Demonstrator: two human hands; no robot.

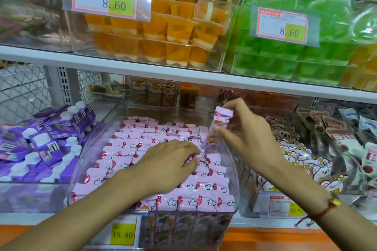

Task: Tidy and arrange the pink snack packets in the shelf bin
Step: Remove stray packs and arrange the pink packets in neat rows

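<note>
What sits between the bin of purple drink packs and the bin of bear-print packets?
In the head view, the clear bin of pink snack packets, with the left hand resting on them.

A clear curved-front plastic shelf bin [231, 171] sat at the lower centre of the frame, filled with small glossy pink snack packets [126, 144] printed with white clouds and red hearts. They lay flat in overlapping rows running from front to back. One more pink packet [221, 120] stood upright above the bin's right rear corner, pinched at its top and bottom.
</note>
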